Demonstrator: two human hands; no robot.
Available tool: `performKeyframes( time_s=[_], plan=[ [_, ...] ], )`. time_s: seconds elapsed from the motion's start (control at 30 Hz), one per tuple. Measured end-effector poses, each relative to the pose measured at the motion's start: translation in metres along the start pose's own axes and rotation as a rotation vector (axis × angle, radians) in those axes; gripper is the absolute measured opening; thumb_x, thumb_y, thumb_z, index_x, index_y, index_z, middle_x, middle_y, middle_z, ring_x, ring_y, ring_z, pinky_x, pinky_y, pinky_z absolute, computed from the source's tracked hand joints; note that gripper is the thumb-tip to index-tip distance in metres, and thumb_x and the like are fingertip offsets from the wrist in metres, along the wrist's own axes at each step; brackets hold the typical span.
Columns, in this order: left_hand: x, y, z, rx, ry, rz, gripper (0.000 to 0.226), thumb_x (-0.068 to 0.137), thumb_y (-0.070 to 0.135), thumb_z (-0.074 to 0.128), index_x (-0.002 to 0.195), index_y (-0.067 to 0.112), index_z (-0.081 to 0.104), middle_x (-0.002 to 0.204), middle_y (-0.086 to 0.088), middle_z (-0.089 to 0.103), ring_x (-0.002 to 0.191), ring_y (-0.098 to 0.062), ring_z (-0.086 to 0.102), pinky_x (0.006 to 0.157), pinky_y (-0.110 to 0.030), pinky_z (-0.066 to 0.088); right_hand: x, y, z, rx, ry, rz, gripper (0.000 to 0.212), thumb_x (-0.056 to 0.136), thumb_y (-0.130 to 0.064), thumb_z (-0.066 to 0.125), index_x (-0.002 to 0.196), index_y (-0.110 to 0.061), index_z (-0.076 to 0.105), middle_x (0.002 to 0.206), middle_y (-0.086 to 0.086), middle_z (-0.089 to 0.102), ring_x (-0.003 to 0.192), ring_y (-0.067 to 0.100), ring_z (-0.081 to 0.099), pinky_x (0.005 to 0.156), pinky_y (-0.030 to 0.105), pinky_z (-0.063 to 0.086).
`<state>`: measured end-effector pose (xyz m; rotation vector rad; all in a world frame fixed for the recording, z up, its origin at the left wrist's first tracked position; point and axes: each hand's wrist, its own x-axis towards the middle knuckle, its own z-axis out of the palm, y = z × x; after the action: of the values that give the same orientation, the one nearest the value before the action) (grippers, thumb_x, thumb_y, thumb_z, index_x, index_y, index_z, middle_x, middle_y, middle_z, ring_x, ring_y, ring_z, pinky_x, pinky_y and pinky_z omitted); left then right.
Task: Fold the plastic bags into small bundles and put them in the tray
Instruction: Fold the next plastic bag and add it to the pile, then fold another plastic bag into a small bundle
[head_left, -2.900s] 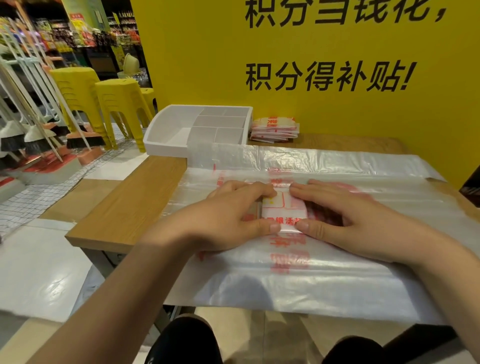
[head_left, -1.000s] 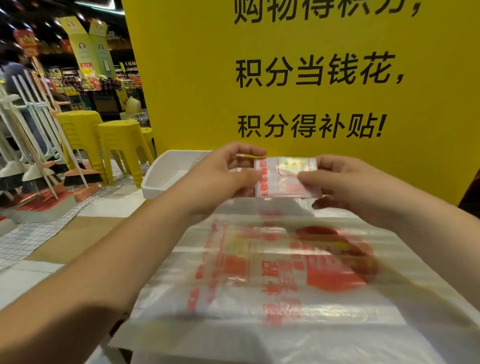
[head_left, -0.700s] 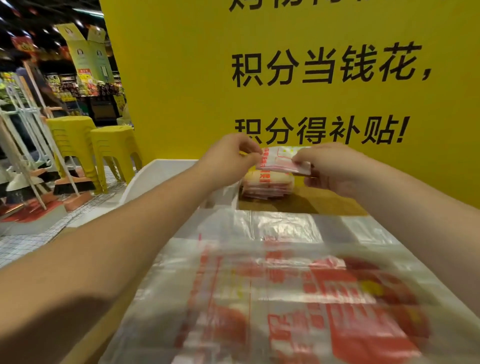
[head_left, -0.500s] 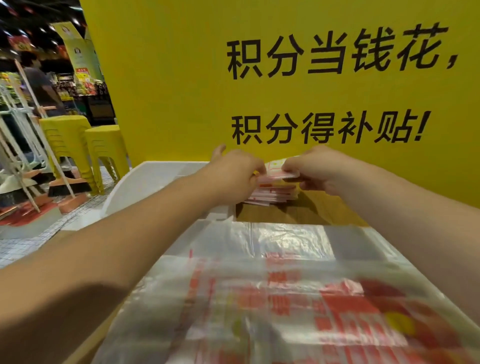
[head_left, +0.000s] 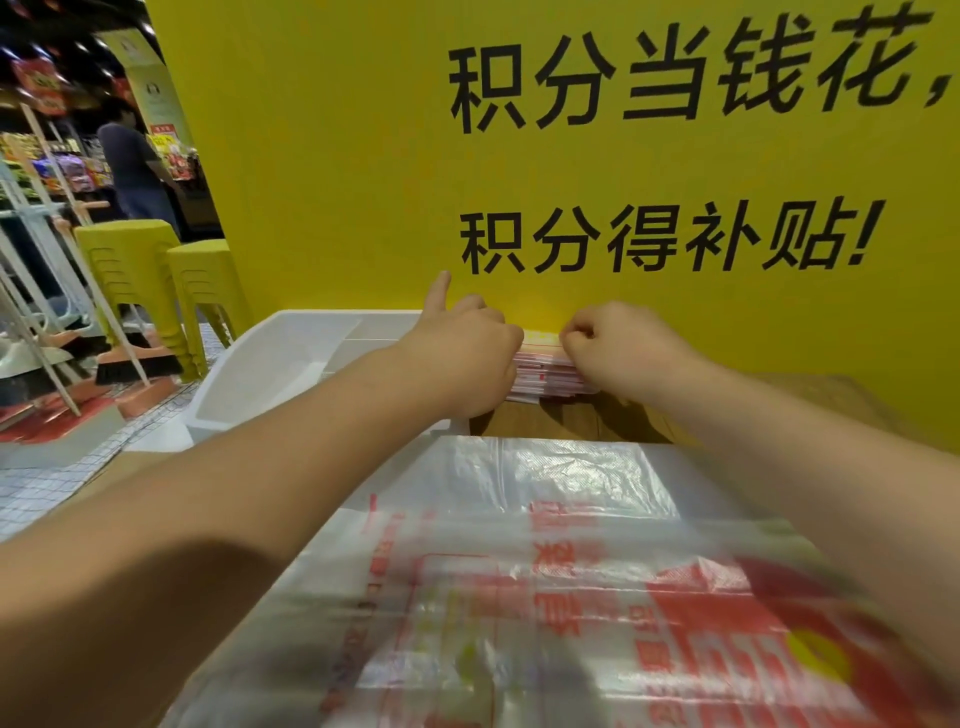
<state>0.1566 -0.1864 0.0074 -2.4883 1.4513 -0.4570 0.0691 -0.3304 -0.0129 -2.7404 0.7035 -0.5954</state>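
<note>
The folded bundle (head_left: 540, 339) of clear, red-printed plastic bag now sits on top of the stack of folded bundles (head_left: 548, 379), which stands on the brown wooden table (head_left: 550, 422) against the yellow printed wall (head_left: 337, 156), just to the right of the white divided plastic tray (head_left: 270, 374). Three seconds ago it is being pressed flat on the spread bags close to the person; a second ago it is lifted in the air between both hands; now both arms are stretched far forward and it has come down onto the pile. The fold of this bag looks finished, but the bundle lies beside the tray and not in a compartment, so the tray step seems left to do. The left hand (head_left: 467, 358) shows its back to the camera, its fingers curled round the bundle's left end with one finger sticking out straight toward the wall. The right hand (head_left: 613, 351) is balled tight, its fingertips pinching the bundle's right edge; whether either hand is easing its hold cannot be told. The flat sheet of clear plastic bags with red lettering (head_left: 545, 571) lies spread over the near table, unfolded, under both forearms. Yellow plastic stools (head_left: 156, 280) stand well off to the left.
</note>
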Motion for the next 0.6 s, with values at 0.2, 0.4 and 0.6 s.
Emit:
performKeyframes(
  time_s=[0.2,0.4,0.6],
  plan=[
    [-0.036,-0.006,-0.029,-0.087,0.039,-0.02,0.04,0.105,0.032,0.033,0.144,0.028,0.043,0.143,-0.002,0.047,0.142,-0.026,0.029,0.12,-0.057,-0.001,-0.03,0.0,-0.03,0.06,-0.006,-0.076,0.037,0.101,-0.026,0.045,0.134,-0.019,0.059,0.129,0.009,0.06,0.101,0.022,0.055,0.063,0.025,0.039],
    [-0.112,0.008,-0.063,-0.077,-0.057,0.048,0.044,0.104,0.045,0.03,0.144,0.032,0.042,0.149,-0.001,0.042,0.144,-0.026,0.025,0.122,-0.055,0.002,-0.117,-0.013,-0.072,-0.051,-0.091,-0.213,0.035,0.1,-0.036,0.05,0.132,-0.025,0.06,0.125,0.004,0.057,0.11,0.02,0.053,0.086,0.029,0.038],
    [-0.223,0.035,-0.075,-0.252,-0.001,0.187,0.059,0.095,0.069,0.021,0.146,0.042,0.035,0.152,0.012,0.035,0.145,-0.013,0.021,0.123,-0.045,0.003,-0.237,-0.024,-0.101,-0.069,-0.152,-0.376,0.043,0.094,-0.055,0.044,0.129,-0.036,0.058,0.129,-0.016,0.054,0.118,0.002,0.048,0.09,0.009,0.029]
  ],
)
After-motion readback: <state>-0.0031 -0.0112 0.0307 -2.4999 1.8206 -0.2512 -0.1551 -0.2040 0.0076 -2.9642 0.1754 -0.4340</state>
